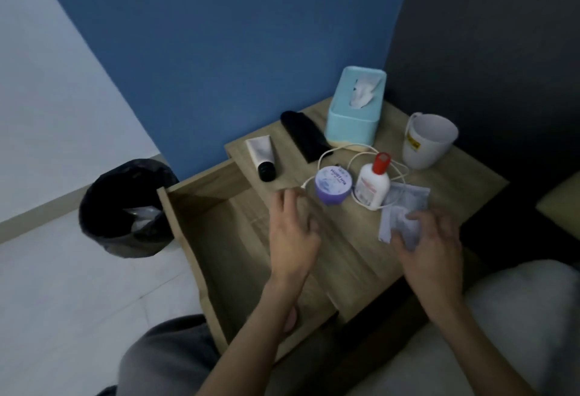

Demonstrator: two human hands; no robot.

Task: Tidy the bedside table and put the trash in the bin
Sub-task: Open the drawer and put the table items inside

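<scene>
Dim light falls on a blue-walled corner where a light wooden bedside table (445, 194) is set, its drawer (219, 238) pulled open towards the viewer and apparently bare inside. On the top are seen a pale turquoise tissue box (351, 119), a white plastic cup (426, 141), a white squeeze tube with a black cap (262, 157), a flat black pouch (303, 136), a round purple-lidded jar (332, 187), a white bottle with a red cap (373, 185) and a looped white cable (342, 157).

A crumpled whitish wrapper (403, 210) at the near right edge is being gripped by the fingers of the right hand (430, 245). The left hand (292, 232) is held open, gripping nothing, above the table's front edge just beside the jar.

Little appears done: every item is yet on the top. Some pale rubbish is already seen in the black-lined round bin (125, 207), which stands on the floor left of the drawer.

The open drawer lies between the wrapper and the bin, so it would have to be crossed over; clear floor is left beyond it.
</scene>
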